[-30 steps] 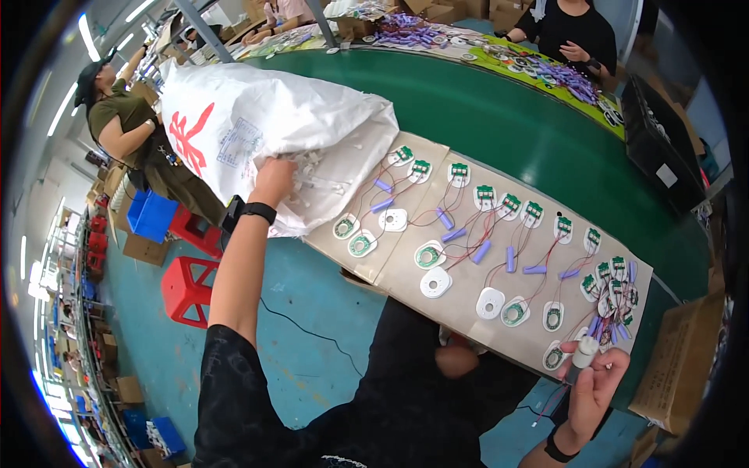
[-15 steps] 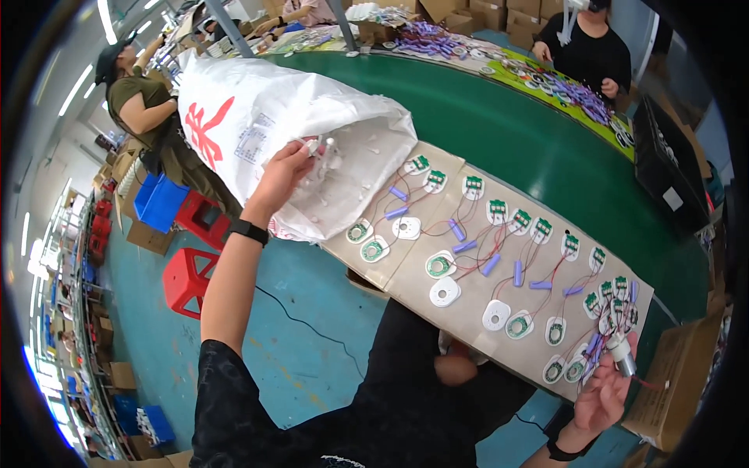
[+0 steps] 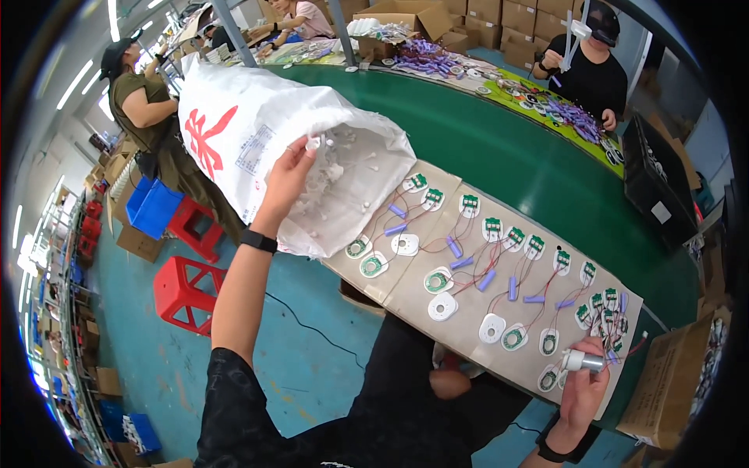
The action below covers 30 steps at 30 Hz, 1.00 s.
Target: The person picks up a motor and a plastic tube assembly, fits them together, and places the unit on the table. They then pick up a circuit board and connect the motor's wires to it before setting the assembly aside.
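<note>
Over the right end of the tan board (image 3: pixel 406 290) in the head view, the right hand (image 3: pixel 582 394) grips a white-and-silver cylinder (image 3: pixel 585 361), long axis nearly crosswise, white end pointing left, silver end right. At the mouth of the white sack (image 3: pixel 242 117), the left hand (image 3: pixel 287 178) pinches a small white part (image 3: pixel 313 145), its axis unclear.

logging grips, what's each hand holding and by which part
Right hand: silver-and-white cylinder, around its middle. Left hand: small white piece, pinched; exact spot unclear.

Red stools (image 3: pixel 175 282): left of left hand (image 3: pixel 285 181) — lower
Blue bin (image 3: pixel 153 206): also left
Black crate (image 3: pixel 646 186): beyond right hand (image 3: pixel 582 390)
</note>
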### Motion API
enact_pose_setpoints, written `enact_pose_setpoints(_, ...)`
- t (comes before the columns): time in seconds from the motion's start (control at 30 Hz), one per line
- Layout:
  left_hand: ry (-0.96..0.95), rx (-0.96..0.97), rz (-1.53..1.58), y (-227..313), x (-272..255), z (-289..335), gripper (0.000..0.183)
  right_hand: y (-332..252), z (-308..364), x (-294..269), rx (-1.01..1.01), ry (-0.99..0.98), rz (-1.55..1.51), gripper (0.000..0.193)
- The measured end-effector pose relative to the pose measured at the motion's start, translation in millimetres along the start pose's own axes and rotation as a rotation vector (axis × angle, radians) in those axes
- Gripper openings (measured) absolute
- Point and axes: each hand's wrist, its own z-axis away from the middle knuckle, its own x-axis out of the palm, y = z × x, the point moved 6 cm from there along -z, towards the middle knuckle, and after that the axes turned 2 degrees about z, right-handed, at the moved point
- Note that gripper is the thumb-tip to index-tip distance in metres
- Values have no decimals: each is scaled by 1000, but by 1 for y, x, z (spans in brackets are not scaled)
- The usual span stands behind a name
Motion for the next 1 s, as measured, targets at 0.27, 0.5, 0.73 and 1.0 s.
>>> enact_pose_setpoints(0.27,65,39,-556,49,-7,6,41,-8,-14,51,51,-159,112,58)
enact_pose_setpoints(0.5,-2,-74,594,109,24,21,39,-14,-18,47,-33,-126,64,47)
enact_pose_setpoints(0.73,-236,-396,735,119,158,105,38,-17,-35,45,78,93,-383,34)
enact_pose_setpoints(1.0,-506,-624,702,108,316,244,52,-7,-20,4,189,152,-470,31)
